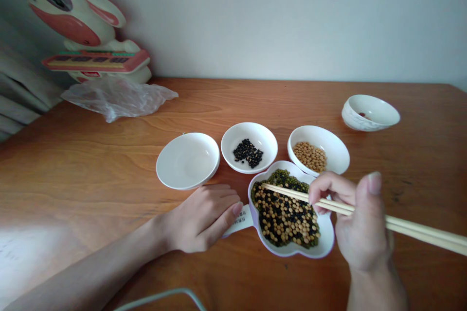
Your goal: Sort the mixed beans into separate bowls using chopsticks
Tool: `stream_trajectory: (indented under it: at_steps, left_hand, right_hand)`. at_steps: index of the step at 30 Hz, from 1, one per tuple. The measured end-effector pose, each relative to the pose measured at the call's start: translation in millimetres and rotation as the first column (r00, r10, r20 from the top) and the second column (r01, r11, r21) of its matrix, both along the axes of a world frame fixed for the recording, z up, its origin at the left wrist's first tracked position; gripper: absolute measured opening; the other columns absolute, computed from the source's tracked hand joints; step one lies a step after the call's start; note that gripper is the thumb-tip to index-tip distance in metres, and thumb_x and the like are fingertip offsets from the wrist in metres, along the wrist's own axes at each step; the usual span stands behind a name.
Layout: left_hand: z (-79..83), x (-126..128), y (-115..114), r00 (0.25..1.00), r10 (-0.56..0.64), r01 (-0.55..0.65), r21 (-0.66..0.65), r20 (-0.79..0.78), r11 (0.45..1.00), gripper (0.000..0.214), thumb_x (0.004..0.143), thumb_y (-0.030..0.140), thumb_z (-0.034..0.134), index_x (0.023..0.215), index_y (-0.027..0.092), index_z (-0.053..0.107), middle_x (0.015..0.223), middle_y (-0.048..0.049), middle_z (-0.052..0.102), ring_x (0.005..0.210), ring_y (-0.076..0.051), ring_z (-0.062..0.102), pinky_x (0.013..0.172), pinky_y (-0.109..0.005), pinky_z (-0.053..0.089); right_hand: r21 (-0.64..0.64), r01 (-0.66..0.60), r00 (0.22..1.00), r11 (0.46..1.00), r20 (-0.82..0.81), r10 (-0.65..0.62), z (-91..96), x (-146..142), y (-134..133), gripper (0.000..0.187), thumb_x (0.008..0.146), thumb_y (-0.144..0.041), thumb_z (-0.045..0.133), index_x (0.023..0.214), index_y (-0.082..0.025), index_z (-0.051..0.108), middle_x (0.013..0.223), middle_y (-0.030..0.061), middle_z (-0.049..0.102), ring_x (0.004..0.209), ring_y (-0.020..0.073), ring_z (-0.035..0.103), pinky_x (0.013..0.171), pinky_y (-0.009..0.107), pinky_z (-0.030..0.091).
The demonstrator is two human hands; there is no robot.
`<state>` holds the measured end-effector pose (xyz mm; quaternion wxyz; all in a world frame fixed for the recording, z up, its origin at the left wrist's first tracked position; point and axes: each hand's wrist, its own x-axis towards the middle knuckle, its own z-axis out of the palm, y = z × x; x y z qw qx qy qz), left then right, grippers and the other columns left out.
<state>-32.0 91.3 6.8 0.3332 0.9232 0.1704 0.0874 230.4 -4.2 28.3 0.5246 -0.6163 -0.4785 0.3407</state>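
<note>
My right hand (pixel 361 218) is closed round a pair of light wooden chopsticks (pixel 412 226). Their tips touch the mixed beans (pixel 288 209), black, tan and green, in a white flower-shaped dish (pixel 326 245) with a lilac rim. Resting on the table, my left hand (pixel 207 216) has its fingers curled and its thumb over a white paper label (pixel 242 222) at the dish's left side. Behind the dish are a white bowl with black beans (pixel 248 153) and a white bowl with tan soybeans (pixel 310 155). Another white bowl (pixel 188 160), with nothing visible inside, stands left of them.
A patterned white bowl (pixel 370 112) with a few reddish bits stands at the back right. A crumpled clear plastic bag (pixel 120 99) lies before a cow-shaped toy keyboard (pixel 98 58) at the back left. A pale cable (pixel 164 294) crosses the near edge.
</note>
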Motion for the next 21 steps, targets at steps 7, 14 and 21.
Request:
stream_trajectory:
  at_steps: [7, 14, 21]
  left_hand:
    - [-0.9, -0.6, -0.7, 1.000, 0.017, -0.017, -0.010, -0.003, 1.000, 0.034, 0.110, 0.027, 0.030, 0.081, 0.020, 0.047, 0.082, -0.0043, 0.058, 0.073, -0.017, 0.051, 0.072, -0.035, 0.040]
    - [0.1, -0.4, -0.6, 1.000, 0.007, -0.007, -0.019, -0.017, 1.000, 0.033, 0.110, 0.026, 0.028, 0.081, 0.021, 0.043, 0.082, -0.0038, 0.057, 0.074, -0.018, 0.050, 0.073, -0.035, 0.038]
    - [0.2, -1.0, -0.7, 1.000, 0.006, -0.006, -0.027, -0.016, 1.000, 0.032, 0.110, 0.025, 0.028, 0.081, 0.021, 0.042, 0.083, -0.0038, 0.057, 0.074, -0.018, 0.050, 0.073, -0.034, 0.038]
  right_hand:
    - [-0.007, -0.028, 1.000, 1.000, -0.003, 0.028, -2.3, 0.2, 1.8, 0.082, 0.097, -0.080, 0.014, 0.063, -0.022, 0.060, 0.056, 0.0036, 0.050, 0.058, 0.0184, 0.047, 0.054, 0.033, 0.034]
    - [0.058, 0.024, 0.999, 0.998, -0.024, -0.022, 5.9, 5.3, -3.6, 0.085, 0.096, -0.081, 0.013, 0.058, -0.022, 0.060, 0.054, 0.0050, 0.051, 0.054, 0.0180, 0.047, 0.051, 0.033, 0.035]
    - [0.015, -0.017, 1.000, 1.000, -0.014, 0.017, 4.9, 7.6, -5.4, 0.084, 0.093, -0.085, 0.016, 0.059, -0.022, 0.060, 0.056, 0.0049, 0.053, 0.054, 0.0181, 0.049, 0.049, 0.032, 0.036]
